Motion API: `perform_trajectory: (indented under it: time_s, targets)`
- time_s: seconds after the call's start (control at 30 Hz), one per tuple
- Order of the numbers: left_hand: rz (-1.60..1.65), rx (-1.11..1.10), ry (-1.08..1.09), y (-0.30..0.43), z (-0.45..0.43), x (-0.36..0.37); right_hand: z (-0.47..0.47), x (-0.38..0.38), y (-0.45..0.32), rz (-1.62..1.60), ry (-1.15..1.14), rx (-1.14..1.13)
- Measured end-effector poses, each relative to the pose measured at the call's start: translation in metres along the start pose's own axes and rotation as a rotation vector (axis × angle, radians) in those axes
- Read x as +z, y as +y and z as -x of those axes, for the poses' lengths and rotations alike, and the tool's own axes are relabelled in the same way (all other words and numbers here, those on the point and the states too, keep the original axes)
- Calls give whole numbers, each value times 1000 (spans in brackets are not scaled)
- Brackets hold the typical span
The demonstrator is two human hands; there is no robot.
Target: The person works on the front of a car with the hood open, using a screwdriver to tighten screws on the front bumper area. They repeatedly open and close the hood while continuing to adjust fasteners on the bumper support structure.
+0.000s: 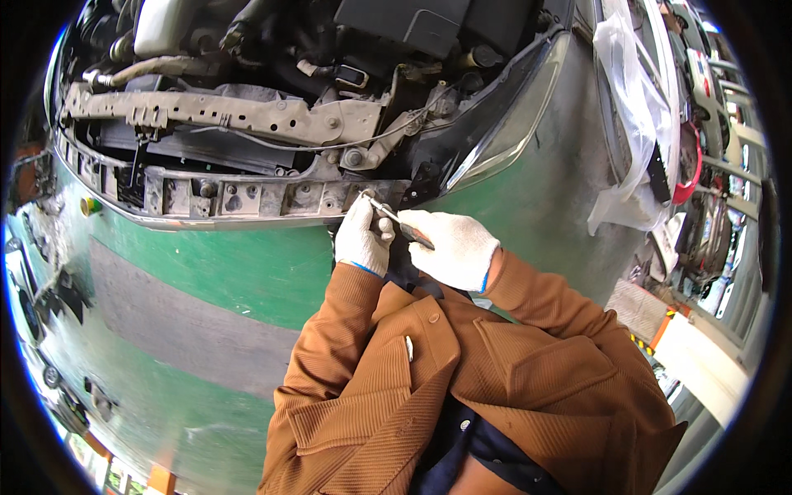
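My right hand (455, 247), in a white knit glove with a blue cuff edge, grips the dark handle of a screwdriver-like hand tool (416, 236). Its metal shaft points up and left to the tip of my left hand (364, 236), gloved the same way. The left fingers are bent around the shaft's end, at the right part of the bumper's upper mounting edge (266, 197); whether they pinch a small fastener there cannot be told. Just right of them sits a black bracket (424, 179) beside the headlight (510, 136).
Behind the bumper edge run a metal radiator support beam (204, 110) and a thin cable (297, 148) in the open engine bay. Clear plastic sheeting (631, 111) hangs at the right. A small yellow-green can (90, 206) is on the green floor at the left.
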State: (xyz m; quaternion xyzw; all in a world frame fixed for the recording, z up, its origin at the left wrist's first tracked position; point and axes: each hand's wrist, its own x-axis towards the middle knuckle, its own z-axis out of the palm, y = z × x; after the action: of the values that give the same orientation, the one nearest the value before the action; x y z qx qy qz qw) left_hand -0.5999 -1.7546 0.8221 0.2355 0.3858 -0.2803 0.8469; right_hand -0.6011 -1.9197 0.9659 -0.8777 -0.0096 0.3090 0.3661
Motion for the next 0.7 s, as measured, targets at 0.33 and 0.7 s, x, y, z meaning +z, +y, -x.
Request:
perform_trajectory:
  time_s: [0.33,0.7]
  targets:
    - [34,-81,-108,14,-2,-2,-36,-22,-48,325,-122,-19]
    - [-176,49,-12,-31,9,-45,-64,-38,-73,641,-278,-190]
